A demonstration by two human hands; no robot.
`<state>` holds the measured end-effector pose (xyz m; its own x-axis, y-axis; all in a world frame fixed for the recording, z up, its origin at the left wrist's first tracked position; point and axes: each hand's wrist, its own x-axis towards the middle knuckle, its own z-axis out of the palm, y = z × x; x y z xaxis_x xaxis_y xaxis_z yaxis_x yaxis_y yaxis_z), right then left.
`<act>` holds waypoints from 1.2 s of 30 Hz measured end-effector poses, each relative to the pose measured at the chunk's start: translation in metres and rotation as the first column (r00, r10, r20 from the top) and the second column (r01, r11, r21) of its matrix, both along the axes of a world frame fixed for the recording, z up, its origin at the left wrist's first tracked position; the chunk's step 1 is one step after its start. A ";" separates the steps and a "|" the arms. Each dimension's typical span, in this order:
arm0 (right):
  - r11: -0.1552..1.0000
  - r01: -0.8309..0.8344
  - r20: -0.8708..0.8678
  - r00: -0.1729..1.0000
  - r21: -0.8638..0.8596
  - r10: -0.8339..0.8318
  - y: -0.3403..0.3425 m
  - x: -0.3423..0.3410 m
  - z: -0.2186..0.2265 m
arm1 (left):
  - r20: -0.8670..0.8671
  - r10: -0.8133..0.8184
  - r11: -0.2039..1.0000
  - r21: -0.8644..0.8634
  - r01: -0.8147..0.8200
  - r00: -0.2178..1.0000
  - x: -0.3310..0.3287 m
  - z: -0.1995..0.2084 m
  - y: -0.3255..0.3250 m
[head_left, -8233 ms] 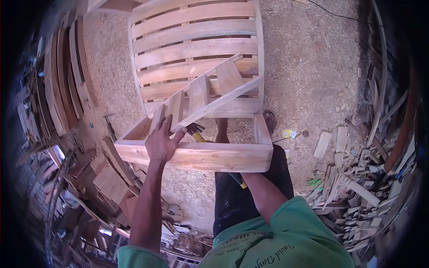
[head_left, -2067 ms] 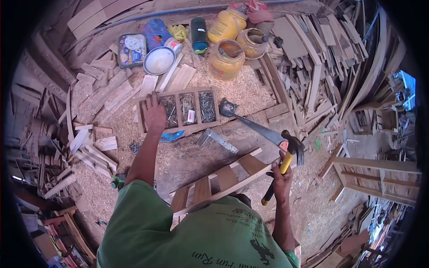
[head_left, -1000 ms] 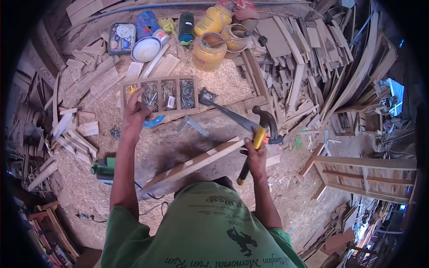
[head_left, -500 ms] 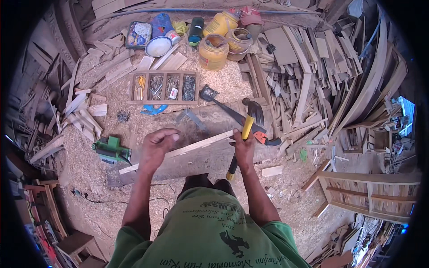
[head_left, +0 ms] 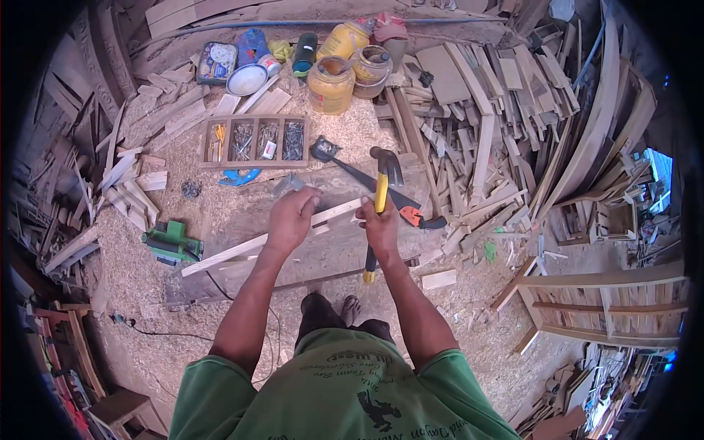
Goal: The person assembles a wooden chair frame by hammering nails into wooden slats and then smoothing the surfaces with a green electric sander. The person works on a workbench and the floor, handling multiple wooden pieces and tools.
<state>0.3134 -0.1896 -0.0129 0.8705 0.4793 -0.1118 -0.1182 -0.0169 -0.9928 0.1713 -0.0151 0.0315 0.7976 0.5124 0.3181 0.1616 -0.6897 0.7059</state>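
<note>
My right hand (head_left: 381, 229) is closed around a claw hammer (head_left: 381, 192) with a yellow and black handle, its head pointing away from me. The same hand's thumb and fingers also grip the far right end of a thin, pale wooden strip (head_left: 242, 251). The strip slants down to the left above a worn board. My left hand (head_left: 291, 218) is over the strip's middle, thumb and forefinger pinched together; anything between them is too small to make out. A metal square (head_left: 287, 183) lies just beyond it, partly hidden. Right of the hammer lies a handsaw (head_left: 412, 215) with an orange and black handle.
A divided wooden box (head_left: 202, 150) of nails and screws sits ahead. At left is a green power planer (head_left: 173, 240) with its cord on the sawdust. Yellow tubs (head_left: 330, 92) stand at the back. Offcuts (head_left: 469, 139) heap up at right, beside a wooden frame (head_left: 609, 282).
My left hand has moved right and slightly up, over the strip. The right hand still holds the hammer and strip end. The whole view has shifted a little left.
</note>
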 end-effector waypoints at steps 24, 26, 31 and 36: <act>0.946 -0.083 0.666 0.730 0.312 -0.155 -0.080 -0.061 0.216 | -0.073 -0.114 0.980 -0.170 0.100 0.991 -0.001 -0.027 0.013; 0.870 -0.146 0.658 0.714 0.471 -0.237 -0.077 -0.063 0.241 | -0.072 -0.119 0.980 -0.172 0.105 0.990 -0.001 -0.028 0.013; 0.838 -0.504 0.076 0.846 -0.209 0.527 -0.101 -0.010 0.253 | -0.055 -0.123 0.982 -0.152 0.113 0.991 -0.005 -0.030 0.015; 0.758 0.024 0.699 0.406 -0.652 0.589 -0.087 -0.047 0.084 | -0.048 -0.138 0.983 -0.127 0.131 0.989 0.000 -0.023 0.011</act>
<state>0.2661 -0.2771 0.0716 0.4668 0.8443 0.2631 0.8586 -0.3615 -0.3633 0.1713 -0.0038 0.0081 0.8769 0.4315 0.2118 0.1148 -0.6158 0.7795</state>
